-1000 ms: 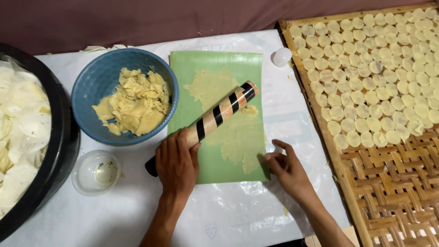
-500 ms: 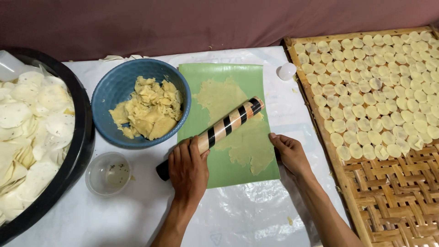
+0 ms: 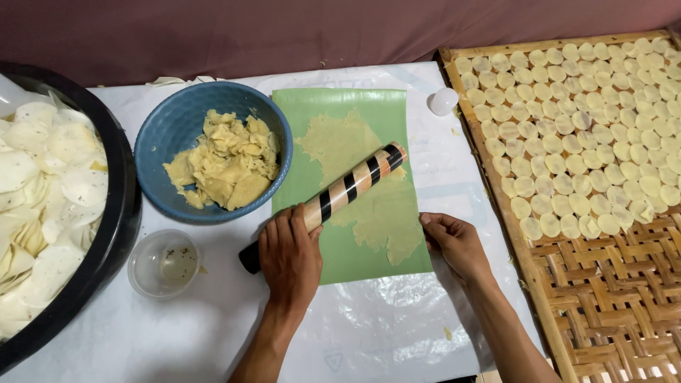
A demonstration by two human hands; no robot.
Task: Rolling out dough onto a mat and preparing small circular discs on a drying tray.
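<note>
Figure: rolling a thin dough sheet on a plastic-covered desk [image 3: 213,333]. The left hand [image 3: 289,259] lies palm-down over the near, dark end of the striped rolling pin [image 3: 347,186], fingers pressed together and curled over the barrel; the pin lies at a slant, its far end pointing toward the desk's right back corner. Under it, the dough sheet [image 3: 369,184] is spread pale yellow and ragged-edged along the middle of a green mat [image 3: 298,135]. The right hand [image 3: 454,245] rests at the mat's near right corner, fingers bent and pressing on the mat's edge, where the dough ends just beside them. Judged from its look, the sheet is very thin, soft and easily torn, probably somewhat tacky, so it would be best lifted by way of the mat beneath it rather than by its own fringe; the pin appears stiff, smooth and of moderate weight, best gripped at its ends. Left of the mat stands a blue bowl [image 3: 163,135] of dough scraps, near it a small clear cup [image 3: 164,262], and at the desk's left edge a black basin [image 3: 117,234] of white discs. A woven bamboo tray [image 3: 624,312] along the right edge carries rows of small round pieces; a small white lid [image 3: 443,101] lies beside its back left corner.
</note>
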